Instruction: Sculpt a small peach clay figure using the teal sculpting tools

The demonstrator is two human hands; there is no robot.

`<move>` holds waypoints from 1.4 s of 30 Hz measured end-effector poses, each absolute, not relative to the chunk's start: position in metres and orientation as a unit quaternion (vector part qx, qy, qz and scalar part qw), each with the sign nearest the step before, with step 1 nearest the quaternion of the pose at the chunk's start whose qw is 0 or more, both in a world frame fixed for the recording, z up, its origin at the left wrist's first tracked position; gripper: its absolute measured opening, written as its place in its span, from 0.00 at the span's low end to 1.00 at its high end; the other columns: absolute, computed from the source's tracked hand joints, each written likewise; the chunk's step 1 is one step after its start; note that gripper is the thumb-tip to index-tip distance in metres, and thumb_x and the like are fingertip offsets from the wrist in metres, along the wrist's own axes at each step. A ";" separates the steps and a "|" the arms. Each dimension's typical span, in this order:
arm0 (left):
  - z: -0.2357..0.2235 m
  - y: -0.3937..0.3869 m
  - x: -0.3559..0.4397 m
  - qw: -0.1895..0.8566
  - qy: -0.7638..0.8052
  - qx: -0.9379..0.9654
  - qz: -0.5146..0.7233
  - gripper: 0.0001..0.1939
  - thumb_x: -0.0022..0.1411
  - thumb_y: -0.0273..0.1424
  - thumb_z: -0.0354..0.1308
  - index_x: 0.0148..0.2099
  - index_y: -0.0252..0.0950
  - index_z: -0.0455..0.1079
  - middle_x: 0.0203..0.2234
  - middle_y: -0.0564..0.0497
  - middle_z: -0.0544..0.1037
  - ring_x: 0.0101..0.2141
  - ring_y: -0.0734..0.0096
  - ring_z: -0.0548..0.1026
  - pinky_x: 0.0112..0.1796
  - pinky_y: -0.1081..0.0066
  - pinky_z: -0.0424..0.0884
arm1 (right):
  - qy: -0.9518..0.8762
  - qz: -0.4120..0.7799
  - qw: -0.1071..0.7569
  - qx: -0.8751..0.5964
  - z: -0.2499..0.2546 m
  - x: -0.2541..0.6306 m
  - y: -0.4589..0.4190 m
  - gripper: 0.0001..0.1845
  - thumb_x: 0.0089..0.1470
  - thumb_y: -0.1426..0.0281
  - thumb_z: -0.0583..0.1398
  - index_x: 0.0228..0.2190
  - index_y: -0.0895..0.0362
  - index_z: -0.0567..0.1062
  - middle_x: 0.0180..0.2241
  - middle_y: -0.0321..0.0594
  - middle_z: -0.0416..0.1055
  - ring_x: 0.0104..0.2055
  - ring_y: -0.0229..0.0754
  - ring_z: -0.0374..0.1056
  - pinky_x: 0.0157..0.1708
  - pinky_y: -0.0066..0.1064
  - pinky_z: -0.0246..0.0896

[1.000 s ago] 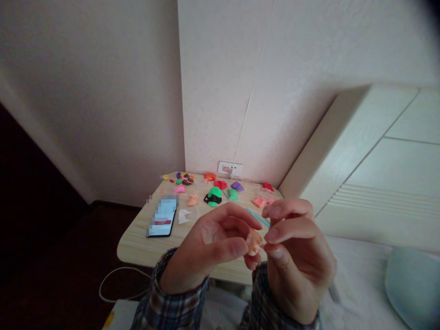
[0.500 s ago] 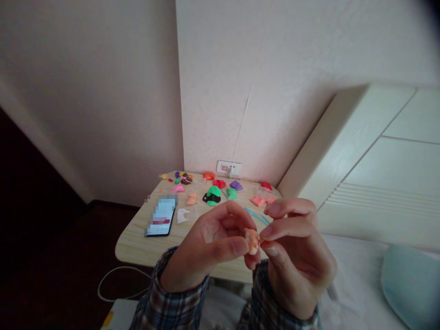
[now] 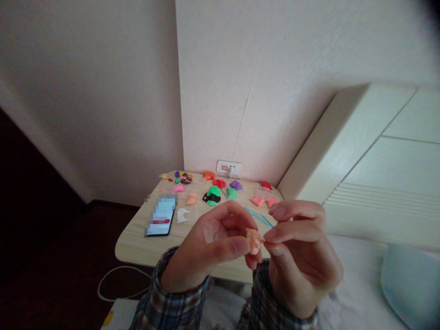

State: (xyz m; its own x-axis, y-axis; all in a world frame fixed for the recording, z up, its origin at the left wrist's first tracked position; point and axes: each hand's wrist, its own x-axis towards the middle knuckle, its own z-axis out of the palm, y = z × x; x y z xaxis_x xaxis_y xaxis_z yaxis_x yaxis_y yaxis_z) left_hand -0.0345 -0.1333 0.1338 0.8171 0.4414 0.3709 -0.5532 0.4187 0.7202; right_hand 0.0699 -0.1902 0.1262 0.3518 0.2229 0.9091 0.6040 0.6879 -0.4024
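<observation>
Over the front of the table, my left hand grips a small lump of peach modelling clay between thumb and fingers. My right hand is beside it, thumb and index finger pinched on a thin peach tip drawn out from the lump's right side. The other fingers of that hand are curled above. Behind my hands sits a green and black clay figure. A packet of peach clay lies to its left.
On the wooden table lie a phone, a white scrap, blue sticks, and packets of red, purple and pink clay. Small clay pieces cluster back left. A wall socket is behind.
My right hand has moved slightly right, drawing a thin tip out from the peach clay. My left hand stays nearly in place with the lump.
</observation>
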 end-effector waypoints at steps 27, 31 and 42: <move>0.128 -0.133 -0.035 0.826 -0.073 0.471 0.302 0.08 0.56 0.30 0.64 0.39 0.36 0.71 0.25 0.56 0.72 0.27 0.82 0.71 0.30 0.83 0.69 | -0.563 0.074 0.731 -0.378 0.122 0.078 -0.196 0.07 0.55 0.63 0.60 0.31 0.53 0.73 0.37 0.38 0.63 0.44 0.42 0.60 0.42 0.35 0.55; 0.128 -0.134 -0.037 0.820 -0.065 0.484 0.299 0.08 0.56 0.31 0.64 0.39 0.36 0.71 0.25 0.55 0.72 0.27 0.81 0.70 0.30 0.81 0.69 | -0.558 0.087 0.735 -0.377 0.122 0.079 -0.197 0.07 0.54 0.62 0.61 0.31 0.53 0.73 0.38 0.37 0.62 0.44 0.42 0.59 0.43 0.35 0.54; 0.129 -0.133 -0.038 0.811 -0.044 0.506 0.291 0.06 0.58 0.31 0.62 0.38 0.35 0.72 0.23 0.56 0.71 0.25 0.83 0.68 0.30 0.82 0.67 | -0.600 0.071 0.710 -0.363 0.123 0.079 -0.198 0.11 0.57 0.59 0.57 0.34 0.51 0.76 0.40 0.38 0.63 0.46 0.43 0.58 0.46 0.36 0.54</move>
State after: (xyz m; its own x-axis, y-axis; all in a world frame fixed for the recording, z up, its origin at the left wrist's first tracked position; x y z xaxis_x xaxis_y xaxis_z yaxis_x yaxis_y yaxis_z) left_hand -0.0384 -0.1329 0.1291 0.8270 0.4271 0.3656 -0.5161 0.3188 0.7950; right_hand 0.0788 -0.1984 0.1229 0.2708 0.5360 0.7996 0.3354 0.7261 -0.6003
